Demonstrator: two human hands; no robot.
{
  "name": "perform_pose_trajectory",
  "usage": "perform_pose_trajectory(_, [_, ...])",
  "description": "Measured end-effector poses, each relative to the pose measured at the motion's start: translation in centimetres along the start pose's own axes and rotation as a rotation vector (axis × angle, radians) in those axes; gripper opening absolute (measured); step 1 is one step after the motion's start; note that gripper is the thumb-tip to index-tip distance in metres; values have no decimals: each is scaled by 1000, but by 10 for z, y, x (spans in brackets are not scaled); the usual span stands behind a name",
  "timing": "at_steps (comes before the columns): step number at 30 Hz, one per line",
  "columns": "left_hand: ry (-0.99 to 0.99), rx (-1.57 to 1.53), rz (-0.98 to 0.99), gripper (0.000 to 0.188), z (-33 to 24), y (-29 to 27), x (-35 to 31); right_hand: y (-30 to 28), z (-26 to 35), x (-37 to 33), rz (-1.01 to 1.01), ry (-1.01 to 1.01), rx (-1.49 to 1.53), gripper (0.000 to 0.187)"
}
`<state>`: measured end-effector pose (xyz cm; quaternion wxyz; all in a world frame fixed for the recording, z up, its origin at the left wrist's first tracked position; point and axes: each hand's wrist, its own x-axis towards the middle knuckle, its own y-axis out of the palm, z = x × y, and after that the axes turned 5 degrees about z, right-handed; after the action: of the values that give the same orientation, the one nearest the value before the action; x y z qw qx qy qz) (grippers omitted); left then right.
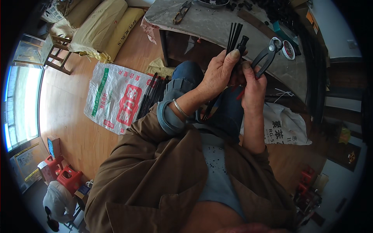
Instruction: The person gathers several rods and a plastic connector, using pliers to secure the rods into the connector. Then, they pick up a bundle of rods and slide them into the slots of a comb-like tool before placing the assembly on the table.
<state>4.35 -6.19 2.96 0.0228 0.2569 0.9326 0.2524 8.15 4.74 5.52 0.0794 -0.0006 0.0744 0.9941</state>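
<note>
1. While your left hand holds a bundle of thin black rods at 1 o'clock, your right hand grips red-handled pincers, their head up toward 1 o'clock
2. Between your hands stands a black round-ended piece, just beside the rods; your fingers hide its lower end, so which hand bears it, or whether it is joined to anything, cannot be told
3. As a judgement, you look midway: rods gathered and tool in grip count as done, but no finished piece can be made out
4. More loose rods lie on the white sack at 10 o'clock, and small black pieces sit on the counter at 1 o'clock; whether those are done or left is unclear
5. Mind the counter's front edge, running from 11 to 2 o'clock behind your hands, and your left knee at 12; room looks tightest there
6. For moving, the widest stretch of wooden floor shows at 9 o'clock; at 2 o'clock a small bowl appears near the pincers' head, its true gap uncertain
</note>
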Motion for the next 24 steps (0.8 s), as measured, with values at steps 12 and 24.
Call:
perform_pose_trajectory(12, [24, 34, -43, 55, -1, 5, -2, -2, -1, -1, -39, -77, -156, 22])
perform_pose_trajectory(24, [-122, 10, 50, 60, -7, -15, 5, -48, 61, -26, 317, 320, -265, 20])
